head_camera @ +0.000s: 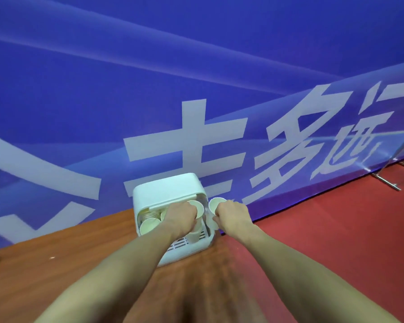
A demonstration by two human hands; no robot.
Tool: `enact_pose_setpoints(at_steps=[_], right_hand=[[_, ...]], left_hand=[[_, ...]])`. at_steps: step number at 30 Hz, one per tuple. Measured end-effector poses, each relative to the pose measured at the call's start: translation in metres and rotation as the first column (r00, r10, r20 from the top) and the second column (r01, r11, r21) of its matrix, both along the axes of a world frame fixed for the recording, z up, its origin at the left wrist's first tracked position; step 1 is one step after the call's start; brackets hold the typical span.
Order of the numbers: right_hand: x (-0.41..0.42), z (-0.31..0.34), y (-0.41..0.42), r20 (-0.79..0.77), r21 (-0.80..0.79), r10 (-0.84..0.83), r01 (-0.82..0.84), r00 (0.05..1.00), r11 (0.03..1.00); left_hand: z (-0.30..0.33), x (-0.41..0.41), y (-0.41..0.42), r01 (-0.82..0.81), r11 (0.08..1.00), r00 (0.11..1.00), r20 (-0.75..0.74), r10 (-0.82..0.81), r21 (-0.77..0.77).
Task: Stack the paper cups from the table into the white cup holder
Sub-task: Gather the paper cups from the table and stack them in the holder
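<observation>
From the head view, both forearms reach forward over the brown wooden table to a white plastic box-shaped cup holder standing at the table's far edge, against a blue banner with large pale characters.

The left hand is inside the holder's open front, fingers curled around a pale paper cup whose open mouth shows just beyond the knuckles. To the left of that hand, more pale cups already lie inside, mouths facing the camera. Under the wrist the holder's slatted floor shows.

The right hand is just outside the holder's right wall, fingers curled around a second paper cup, mouth also toward the camera. How firmly either hand pinches cannot be told.

The risks, as I judge them: squeezing thin paper could crush a rim, so cups would not nest; the holder sits near the table's corner, and a push from the left hand might shove it off onto the red floor.
</observation>
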State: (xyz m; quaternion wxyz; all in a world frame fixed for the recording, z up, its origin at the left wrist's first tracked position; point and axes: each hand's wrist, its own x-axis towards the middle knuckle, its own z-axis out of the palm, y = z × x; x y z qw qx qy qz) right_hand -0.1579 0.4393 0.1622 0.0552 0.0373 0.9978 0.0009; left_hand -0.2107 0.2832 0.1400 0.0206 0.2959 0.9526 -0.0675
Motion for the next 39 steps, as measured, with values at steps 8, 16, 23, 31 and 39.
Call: enact_pose_setpoints(at_steps=[8, 16, 23, 31, 39], right_hand=[[-0.034, -0.037, 0.018, -0.004, 0.023, 0.234, -0.234, 0.972, 0.972], [-0.057, -0.058, 0.047, 0.026, 0.018, 0.377, -0.377, 0.926, 0.926], [-0.066, -0.084, 0.057, 0.048, 0.025, 0.410, -0.412, 0.911, 0.911], [-0.070, -0.104, 0.055, 0.070, -0.005, 0.414, -0.415, 0.908, 0.910], [-0.075, -0.085, 0.047, 0.047, 0.009, 0.443, -0.444, 0.895, 0.896]], left_hand=[[-0.039, -0.006, 0.009, -0.157, 0.986, 0.986, 0.038, 0.159, -0.064], [-0.059, -0.004, 0.037, -0.285, 0.954, 0.955, 0.060, 0.291, -0.097], [-0.080, -0.007, 0.047, -0.312, 0.940, 0.941, 0.091, 0.326, -0.134], [-0.110, -0.009, 0.043, -0.370, 0.920, 0.906, 0.169, 0.389, -0.131], [-0.098, -0.015, 0.036, -0.355, 0.927, 0.921, 0.124, 0.369, -0.120]])
